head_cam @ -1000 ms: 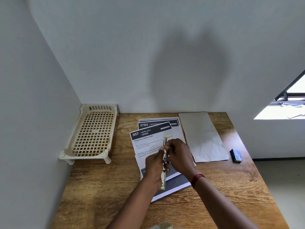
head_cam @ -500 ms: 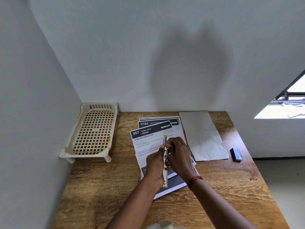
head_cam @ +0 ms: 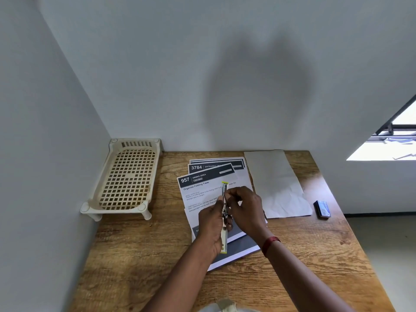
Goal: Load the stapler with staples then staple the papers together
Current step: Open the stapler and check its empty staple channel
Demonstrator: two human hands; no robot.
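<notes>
Left hand grips the slim cream-and-yellow stapler round its lower body, holding it lengthwise just above the fanned white printed papers on the brown wooden table. Right hand pinches the stapler's opened metal rail; any staple strip between its fingertips is too small to confirm. Judged step: loading. Recommended: hold the rail steady, seat the strip straight, then close. Both forearms converge from the near edge, wrists bent inward.
</notes>
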